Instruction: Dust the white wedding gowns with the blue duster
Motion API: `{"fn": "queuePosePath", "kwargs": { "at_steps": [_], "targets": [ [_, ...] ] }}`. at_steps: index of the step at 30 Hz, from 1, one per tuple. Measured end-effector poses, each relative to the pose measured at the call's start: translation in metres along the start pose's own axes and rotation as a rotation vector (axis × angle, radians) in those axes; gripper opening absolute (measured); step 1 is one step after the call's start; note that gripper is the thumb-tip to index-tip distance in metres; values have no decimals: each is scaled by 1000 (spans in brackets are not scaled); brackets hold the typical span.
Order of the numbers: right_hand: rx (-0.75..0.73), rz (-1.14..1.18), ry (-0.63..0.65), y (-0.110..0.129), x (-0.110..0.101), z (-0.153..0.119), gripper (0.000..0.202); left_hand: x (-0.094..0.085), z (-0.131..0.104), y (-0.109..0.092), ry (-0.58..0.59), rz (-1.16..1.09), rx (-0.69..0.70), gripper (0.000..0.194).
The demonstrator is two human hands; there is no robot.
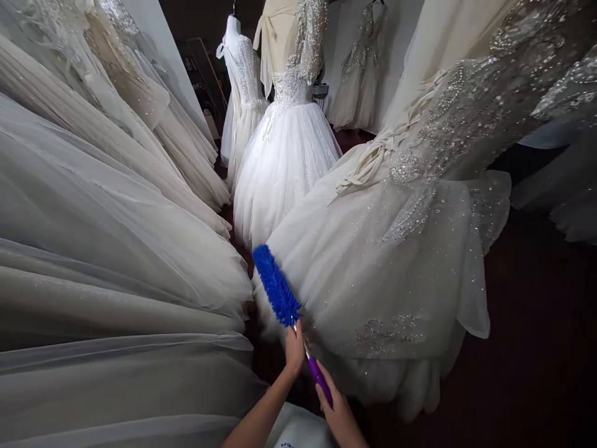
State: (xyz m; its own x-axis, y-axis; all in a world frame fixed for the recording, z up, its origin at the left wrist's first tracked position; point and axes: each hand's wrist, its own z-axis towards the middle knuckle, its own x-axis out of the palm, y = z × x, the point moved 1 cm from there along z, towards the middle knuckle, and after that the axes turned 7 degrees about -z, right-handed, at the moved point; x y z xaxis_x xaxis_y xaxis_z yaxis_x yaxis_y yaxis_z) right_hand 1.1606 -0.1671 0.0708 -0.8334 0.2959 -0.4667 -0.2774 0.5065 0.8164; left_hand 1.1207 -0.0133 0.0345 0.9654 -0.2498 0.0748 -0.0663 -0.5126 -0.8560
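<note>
A duster with a fluffy blue head [277, 287] and a purple handle [320, 381] is held in front of me, tilted with its head up and to the left. My left hand [294, 350] is closed around the metal shaft just below the blue fibres. Lower and to the right, my right hand [336, 410] grips the purple handle. Behind the duster spreads the wide skirt of a beaded off-white gown [373, 267]; whether the blue fibres touch the cloth I cannot tell.
Hanging gowns [116, 205] crowd the left side, their skirts fanning toward the middle. Ahead stand a white ball gown [289, 162] and a mannequin in a beaded dress [245, 81]. Another gown [359, 74] hangs by the back wall. Dark red floor [527, 348] shows at right.
</note>
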Motion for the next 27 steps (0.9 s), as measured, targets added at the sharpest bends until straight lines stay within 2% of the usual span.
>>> {"fn": "queuePosePath", "kwargs": {
  "at_steps": [2,5,6,8,10,13,17,20,22,24,25,27],
  "targets": [
    [-58,12,-70,18,-15,4,51,20,-6,-44,55,-48,126,39],
    [-82,27,-165,38,-41,15,53,62,-10,-100,212,-99,233,42],
    [-63,43,-197,42,-48,18,54,76,-9,-111,275,-98,235,43],
    [-15,81,-256,44,-56,23,58,99,-6,-120,368,-69,212,44],
    [17,90,-286,39,-55,27,59,110,-2,-112,380,-39,182,43],
    [-1,40,-270,21,-48,28,57,106,8,-79,301,-18,155,43],
    [14,19,-123,-13,-36,31,52,75,25,-17,152,46,39,39],
    [60,38,28,-38,-26,36,51,45,33,29,1,162,-141,33],
    [94,14,120,-51,-22,39,52,31,33,53,-70,219,-242,34],
    [116,-46,196,-58,-23,40,53,23,27,65,-108,224,-287,36],
    [116,-76,217,-58,-26,41,53,22,24,64,-122,213,-282,37],
    [98,-115,224,-51,-34,42,52,23,17,47,-157,178,-196,40]
  ]
}}
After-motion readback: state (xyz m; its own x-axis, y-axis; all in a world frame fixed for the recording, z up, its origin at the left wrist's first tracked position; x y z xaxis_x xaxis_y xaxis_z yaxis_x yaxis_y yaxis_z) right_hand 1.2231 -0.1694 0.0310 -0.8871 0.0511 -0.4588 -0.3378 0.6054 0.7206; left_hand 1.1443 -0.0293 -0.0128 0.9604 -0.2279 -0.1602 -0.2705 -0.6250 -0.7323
